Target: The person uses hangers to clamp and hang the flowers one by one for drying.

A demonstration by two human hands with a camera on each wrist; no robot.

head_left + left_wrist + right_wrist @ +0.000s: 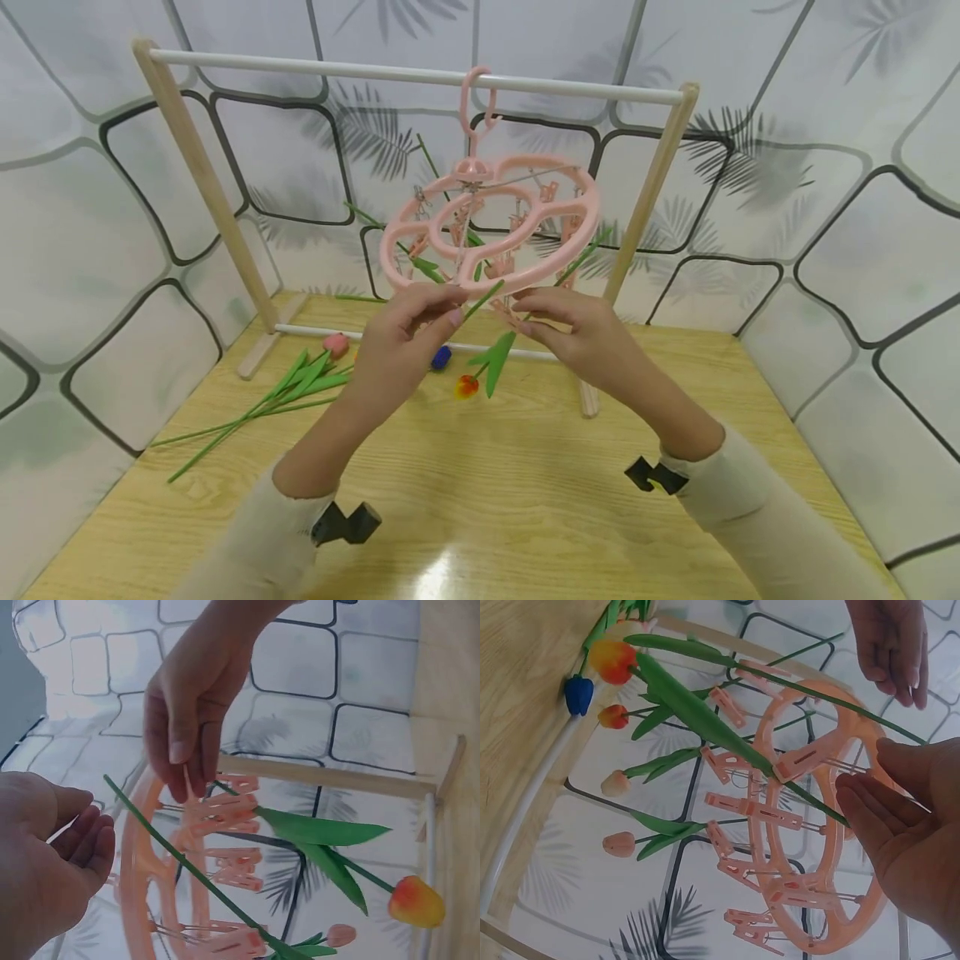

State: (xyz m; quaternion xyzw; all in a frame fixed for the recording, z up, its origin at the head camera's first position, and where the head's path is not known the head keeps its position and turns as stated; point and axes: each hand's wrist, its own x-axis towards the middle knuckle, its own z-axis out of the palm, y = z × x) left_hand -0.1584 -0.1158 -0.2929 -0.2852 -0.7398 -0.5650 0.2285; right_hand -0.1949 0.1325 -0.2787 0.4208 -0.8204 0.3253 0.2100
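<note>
A pink round clip hanger (581, 242) with many small clips hangs by its hook from a white rod. My left hand (401, 333) is by the ring's near left edge, beside a green stem (161, 838); its fingers are relaxed with nothing between them. At the near right edge, my right hand (585, 329) has thumb and fingers apart around the wires of a clip (808, 757). That clip bites the stem of a red-yellow tulip (467, 387), which hangs head down. More tulips (615, 784) hang from other clips.
A wooden stand (198, 167) with a white top rod (360, 71) carries the hanger. Several loose tulips (262, 408) lie on the wooden table (480, 483) at left, a pink bloom (336, 344) among them. A blue tulip (441, 358) shows near the lower rod.
</note>
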